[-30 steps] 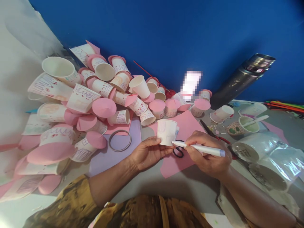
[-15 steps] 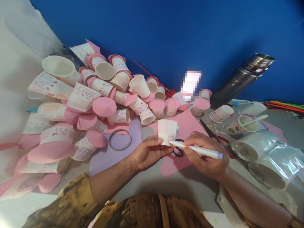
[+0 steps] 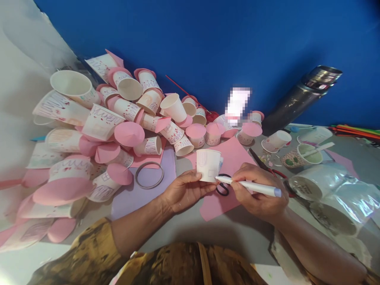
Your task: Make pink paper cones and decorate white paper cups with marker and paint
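Observation:
Upright in the middle, a small white paper cup (image 3: 208,162) is gripped by my left hand (image 3: 184,190), with the thumb on its near side and the fingers beneath and behind. Faint outlines are drawn on the cup, among them a small square near its base. My right hand (image 3: 261,194) pinches a white felt-tip pen (image 3: 255,187) with a pale blue end. Its tip is at the cup's lower right edge; whether it touches, I cannot tell. Under the hands lies pink paper (image 3: 208,209), with black-handled scissors (image 3: 222,190) partly hidden behind my hands.
Many decorated paper cups with pink paper tops (image 3: 130,133) are heaped at left. A tape ring (image 3: 149,175) lies on lilac paper (image 3: 124,206). To the right are red-handled scissors (image 3: 279,174), a dark flask (image 3: 299,99), a speckled cup (image 3: 292,161) and bagged cups (image 3: 326,186).
The pen tip has shifted slightly right, from the drawn square toward the cup's right edge. My left hand still holds the cup in nearly the same place.

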Tool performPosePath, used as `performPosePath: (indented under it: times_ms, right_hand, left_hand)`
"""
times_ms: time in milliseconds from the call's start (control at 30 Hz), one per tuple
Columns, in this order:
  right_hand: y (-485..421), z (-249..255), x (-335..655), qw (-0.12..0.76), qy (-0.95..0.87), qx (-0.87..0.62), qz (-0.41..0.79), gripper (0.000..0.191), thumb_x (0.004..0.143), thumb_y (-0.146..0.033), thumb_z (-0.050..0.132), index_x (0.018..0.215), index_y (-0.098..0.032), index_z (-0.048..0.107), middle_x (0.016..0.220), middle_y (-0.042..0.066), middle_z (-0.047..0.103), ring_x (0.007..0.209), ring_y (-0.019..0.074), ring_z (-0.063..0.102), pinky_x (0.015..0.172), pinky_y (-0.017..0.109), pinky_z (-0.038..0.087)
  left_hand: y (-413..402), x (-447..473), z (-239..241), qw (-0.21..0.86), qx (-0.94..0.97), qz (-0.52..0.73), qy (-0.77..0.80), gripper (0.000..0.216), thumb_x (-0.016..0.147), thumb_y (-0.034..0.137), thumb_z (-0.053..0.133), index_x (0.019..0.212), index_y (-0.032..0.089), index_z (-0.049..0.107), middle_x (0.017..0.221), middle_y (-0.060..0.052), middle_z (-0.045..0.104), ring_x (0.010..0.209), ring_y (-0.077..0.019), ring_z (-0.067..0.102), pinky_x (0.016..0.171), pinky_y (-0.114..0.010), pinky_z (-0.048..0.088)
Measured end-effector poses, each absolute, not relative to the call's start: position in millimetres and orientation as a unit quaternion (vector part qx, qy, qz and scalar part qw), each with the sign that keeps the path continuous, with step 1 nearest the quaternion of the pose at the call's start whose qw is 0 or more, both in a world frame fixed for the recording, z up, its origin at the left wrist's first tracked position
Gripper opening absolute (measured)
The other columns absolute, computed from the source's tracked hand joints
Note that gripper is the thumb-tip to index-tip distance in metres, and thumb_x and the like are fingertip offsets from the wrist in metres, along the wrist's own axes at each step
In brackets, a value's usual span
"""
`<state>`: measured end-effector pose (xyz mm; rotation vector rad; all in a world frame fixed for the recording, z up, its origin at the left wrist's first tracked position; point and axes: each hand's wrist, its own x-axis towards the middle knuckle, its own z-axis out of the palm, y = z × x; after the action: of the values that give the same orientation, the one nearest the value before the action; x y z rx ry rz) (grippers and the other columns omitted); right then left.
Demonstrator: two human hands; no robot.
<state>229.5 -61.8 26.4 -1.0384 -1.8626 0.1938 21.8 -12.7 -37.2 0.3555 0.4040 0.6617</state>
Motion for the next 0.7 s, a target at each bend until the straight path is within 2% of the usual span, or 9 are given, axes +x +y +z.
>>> performPosePath:
  times_ms: [333, 700]
  right_hand:
    - [-62.9, 14.3, 236.1, 0.537, -0.705, -0.447, 0.116, 0.012, 0.091, -0.015, 0.067, 0.089, -0.026, 0.068, 0.07, 0.001, 0.068, 0.057, 0.0183, 0.063, 0.051, 0.034, 0.05]
    - [-60.7, 17.6, 232.8, 0.534, -0.713, -0.447, 0.089, 0.015, 0.091, -0.014, 0.067, 0.091, -0.029, 0.067, 0.071, 0.0, 0.069, 0.055, 0.0194, 0.063, 0.052, 0.035, 0.052]
  left_hand:
    - [-12.1, 20.2, -36.6, 0.918, 0.17, 0.314, 0.172, 0.032, 0.084, 0.019, 0.077, 0.112, 0.004, 0.077, 0.109, -0.016, 0.081, 0.107, -0.0276, 0.075, 0.102, -0.038, 0.056]
    - [-13.2, 19.4, -37.8, 0.928, 0.162, 0.294, 0.163, 0.029, 0.089, 0.022, 0.073, 0.112, 0.004, 0.076, 0.108, -0.017, 0.08, 0.106, -0.029, 0.076, 0.103, -0.04, 0.053]
